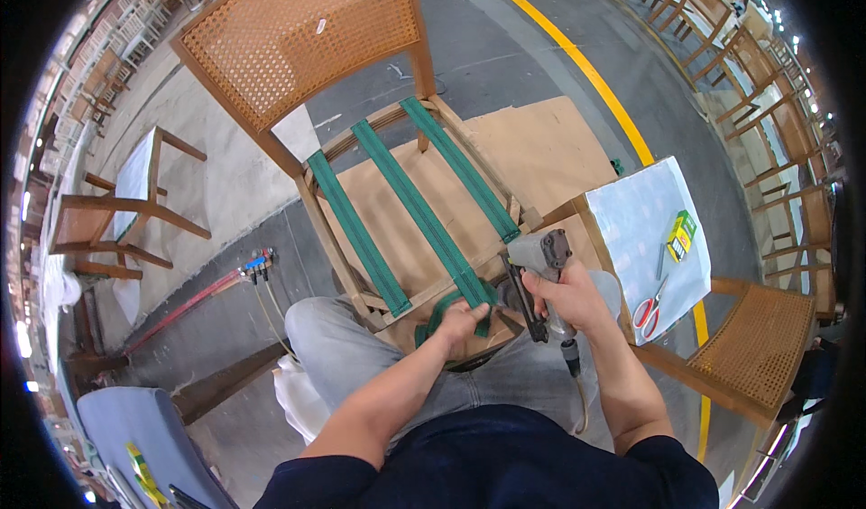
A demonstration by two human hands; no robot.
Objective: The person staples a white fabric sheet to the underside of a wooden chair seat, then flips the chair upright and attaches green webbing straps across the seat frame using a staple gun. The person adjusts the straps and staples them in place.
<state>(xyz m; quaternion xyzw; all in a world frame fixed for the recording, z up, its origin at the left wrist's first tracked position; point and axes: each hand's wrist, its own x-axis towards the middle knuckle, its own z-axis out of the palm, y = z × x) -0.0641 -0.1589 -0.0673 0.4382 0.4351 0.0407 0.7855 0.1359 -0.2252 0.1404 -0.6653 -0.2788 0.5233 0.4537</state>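
Note:
A wooden chair with a cane back [298, 49] stands before me, its seat frame open. Three green webbing straps run from the back rail to the front rail. The middle webbing strap [406, 193] reaches my left hand [458, 321], whose fingers are closed on its near end by the front rail. More green webbing hangs loosely beside that hand. My right hand [577, 300] is wrapped around the handle of a grey and black pneumatic staple gun [539, 253], with an air hose [582, 401] trailing below. The gun's nose is near the front rail, close to the right strap; contact cannot be made out.
To the right, a chair with a white-covered seat [645, 220] bears red-handled scissors [646, 315] and a green-yellow box [681, 236]. Cardboard [550, 148] lies under the work chair. A blue-grey padded piece [149, 437] is at lower left. Air fittings [259, 265] sit on the left floor.

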